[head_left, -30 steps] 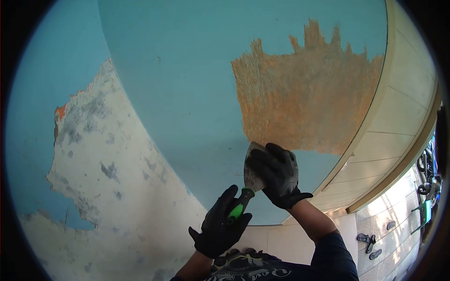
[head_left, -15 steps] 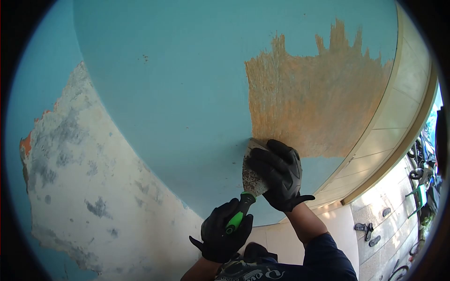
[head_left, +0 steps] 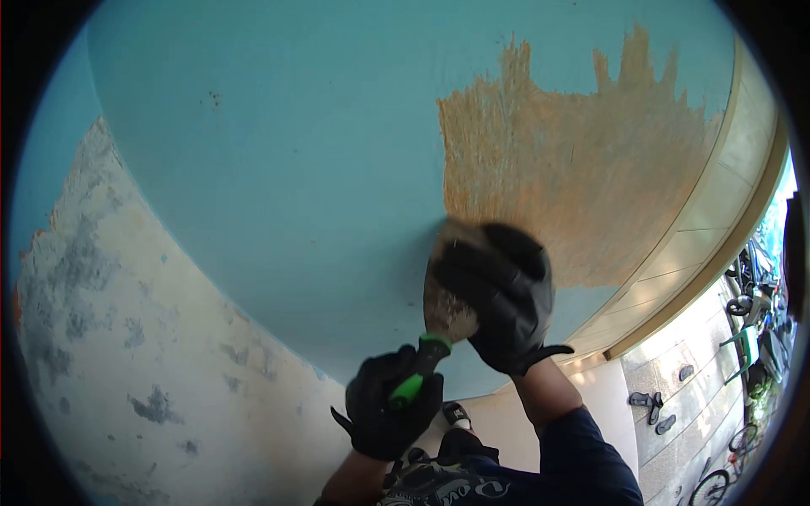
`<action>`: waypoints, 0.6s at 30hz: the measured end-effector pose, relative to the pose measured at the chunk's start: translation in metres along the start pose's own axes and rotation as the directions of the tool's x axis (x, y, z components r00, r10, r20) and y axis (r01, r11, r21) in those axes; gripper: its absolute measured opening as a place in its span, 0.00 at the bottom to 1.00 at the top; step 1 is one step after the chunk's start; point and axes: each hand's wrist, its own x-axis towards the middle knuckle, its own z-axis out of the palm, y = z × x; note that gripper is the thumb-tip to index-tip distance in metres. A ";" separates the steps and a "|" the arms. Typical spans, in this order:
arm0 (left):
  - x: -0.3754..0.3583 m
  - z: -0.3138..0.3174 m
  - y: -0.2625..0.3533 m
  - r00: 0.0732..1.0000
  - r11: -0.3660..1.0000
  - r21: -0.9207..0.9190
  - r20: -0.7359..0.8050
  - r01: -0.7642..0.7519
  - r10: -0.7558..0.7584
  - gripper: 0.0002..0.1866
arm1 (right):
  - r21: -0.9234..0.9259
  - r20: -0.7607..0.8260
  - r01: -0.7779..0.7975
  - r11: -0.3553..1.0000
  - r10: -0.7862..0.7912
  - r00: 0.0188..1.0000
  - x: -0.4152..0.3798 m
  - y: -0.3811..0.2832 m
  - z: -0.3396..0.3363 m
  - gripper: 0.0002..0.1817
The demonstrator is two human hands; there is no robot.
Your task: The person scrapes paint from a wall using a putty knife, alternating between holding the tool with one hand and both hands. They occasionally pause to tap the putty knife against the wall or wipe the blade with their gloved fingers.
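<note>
A scraper (head_left: 447,314) with a wide, stained metal blade and a green-and-black handle lies against the blue painted wall (head_left: 278,202). My left hand (head_left: 392,405), in a black glove, is wrapped round the handle. My gloved right hand (head_left: 502,295) holds the blade from its right side, its fingers pressed over the metal and blurred by motion. The blade's top edge meets the lower left part of a scraped brown patch (head_left: 582,185), where the blue paint is gone. Part of the blade is hidden under my right fingers.
On the left, an adjoining wall has a large whitish, grey-blotched bare area (head_left: 152,337). A cream tiled border (head_left: 717,202) edges the right side. Beyond it lie sandals (head_left: 645,403) on paving, a green chair (head_left: 742,354) and parked motorbikes (head_left: 759,295).
Both hands and the scraper have shifted slightly up and left in view, the blade now reaching higher along the brown patch's left edge. The camera view has also shifted a little.
</note>
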 end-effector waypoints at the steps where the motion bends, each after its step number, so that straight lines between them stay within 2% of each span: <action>1: 0.005 -0.004 0.008 1.000 1.000 0.019 0.010 -0.016 0.016 0.25 | 0.028 -0.039 0.008 1.000 -0.007 0.999 0.010 -0.001 -0.005 0.25; 2: 0.001 -0.006 0.010 1.000 1.000 0.022 0.010 -0.021 0.021 0.25 | 0.048 -0.087 0.019 0.999 -0.015 0.996 0.018 -0.001 -0.008 0.25; 4: -0.017 -0.010 0.011 0.997 0.999 -0.014 0.066 -0.033 0.034 0.27 | 0.043 -0.074 0.006 0.999 -0.003 0.997 -0.002 -0.002 -0.009 0.25; 5: -0.021 -0.014 0.013 0.987 0.983 0.153 0.138 -0.102 0.081 0.29 | 0.069 -0.030 0.001 0.998 0.001 1.000 -0.016 -0.001 -0.005 0.26; 7: -0.031 -0.011 0.010 0.989 0.989 0.120 0.134 -0.081 0.065 0.30 | 0.126 0.015 -0.004 0.992 0.003 1.000 -0.030 0.002 0.004 0.27; 10: -0.038 -0.007 0.008 0.991 0.996 0.089 0.135 -0.019 0.007 0.30 | 0.111 0.021 -0.025 0.994 0.023 1.000 -0.036 0.002 0.006 0.28; 13: -0.035 -0.004 0.007 0.990 0.992 0.095 0.121 -0.089 0.077 0.29 | 0.095 0.031 -0.025 0.995 0.022 0.999 -0.036 0.004 0.005 0.29; 18: -0.040 -0.004 0.005 0.993 0.995 0.091 0.106 0.038 -0.048 0.27 | 0.090 0.041 -0.010 0.996 0.006 0.999 -0.033 0.002 0.003 0.27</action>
